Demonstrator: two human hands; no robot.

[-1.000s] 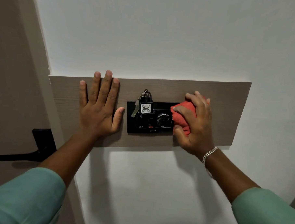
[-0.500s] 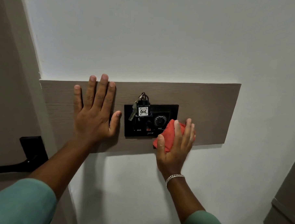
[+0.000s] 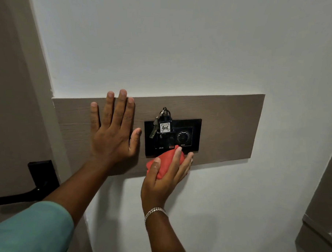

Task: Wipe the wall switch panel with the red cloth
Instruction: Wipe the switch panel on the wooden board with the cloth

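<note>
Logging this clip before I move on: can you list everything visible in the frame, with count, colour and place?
switch panel: 1, black, set in the wood board
wood board: 1, grey-brown, across the white wall
key with tag: 1 bunch, tag reads 406, hanging over the panel's upper left
red cloth: 1, at the panel's lower edge
door handle: 1, black, lower left
bracelet: 1, silver, right wrist
sleeves: 2, green, bottom edge
left hand: flat on the board, left of the panel
right hand: pressing the cloth

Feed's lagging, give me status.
Left hand flat on wood board. Right hand presses red cloth on switch panel bottom edge. Key tag hanging mid-panel.
</note>
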